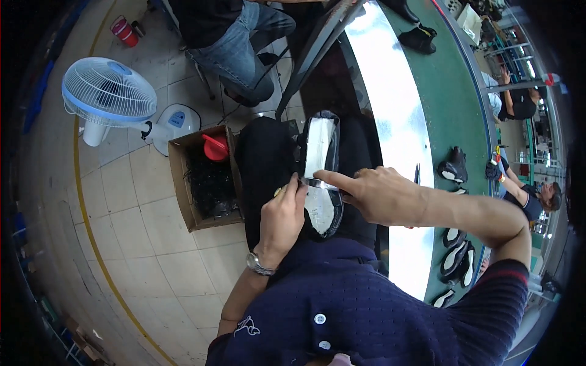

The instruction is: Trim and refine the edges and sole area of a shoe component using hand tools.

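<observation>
A black shoe [334,155] lies bottom up across my lap, with a white lining showing on its underside. A narrow shiny strip [321,183], metallic-looking, crosses its middle; its exact kind I cannot make out. My left hand [282,216], a watch at its wrist, pinches the strip's left end beside the shoe. From the right, my right hand [387,195] reaches over with its index finger stretched onto the strip's right part and the other fingers curled. The thumb is partly hidden below that finger.
A cardboard box [178,186] with black scraps and a red scoop [215,147] stands left of my legs. Behind it is a white fan [110,91]. On my right runs a green conveyor [430,91] carrying several shoes, edged by a metal ledge [400,116]. Other people sit nearby.
</observation>
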Available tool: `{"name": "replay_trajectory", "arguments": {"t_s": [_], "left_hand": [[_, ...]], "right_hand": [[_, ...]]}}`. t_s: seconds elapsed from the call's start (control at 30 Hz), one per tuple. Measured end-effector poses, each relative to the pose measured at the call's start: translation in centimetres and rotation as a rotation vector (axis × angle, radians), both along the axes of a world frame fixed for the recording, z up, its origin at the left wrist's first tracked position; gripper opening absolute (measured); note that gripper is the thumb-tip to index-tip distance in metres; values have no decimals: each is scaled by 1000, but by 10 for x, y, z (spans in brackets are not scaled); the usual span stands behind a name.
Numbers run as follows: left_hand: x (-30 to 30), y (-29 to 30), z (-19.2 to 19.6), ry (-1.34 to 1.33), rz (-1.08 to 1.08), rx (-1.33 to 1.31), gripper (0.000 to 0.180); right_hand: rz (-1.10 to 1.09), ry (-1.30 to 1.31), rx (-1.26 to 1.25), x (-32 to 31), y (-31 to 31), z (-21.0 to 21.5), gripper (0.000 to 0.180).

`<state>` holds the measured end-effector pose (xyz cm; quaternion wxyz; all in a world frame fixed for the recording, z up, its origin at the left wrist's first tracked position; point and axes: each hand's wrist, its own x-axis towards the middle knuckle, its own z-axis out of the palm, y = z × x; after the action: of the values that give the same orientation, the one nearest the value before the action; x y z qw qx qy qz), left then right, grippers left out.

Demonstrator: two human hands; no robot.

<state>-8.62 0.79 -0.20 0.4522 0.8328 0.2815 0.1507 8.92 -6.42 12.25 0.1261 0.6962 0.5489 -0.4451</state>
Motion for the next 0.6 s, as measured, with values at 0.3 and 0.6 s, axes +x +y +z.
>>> {"name": "replay_trajectory", "arguments": {"t_s": [0.3, 0.6], "left_hand": [[38, 18, -47, -466, -48, -1939, 69], [39, 36, -26, -175, -108, -1639, 77]], "right_hand": [[-157, 87, 342, -1, -41, -29, 68], [105, 12, 741, 42, 27, -6, 67]]}}
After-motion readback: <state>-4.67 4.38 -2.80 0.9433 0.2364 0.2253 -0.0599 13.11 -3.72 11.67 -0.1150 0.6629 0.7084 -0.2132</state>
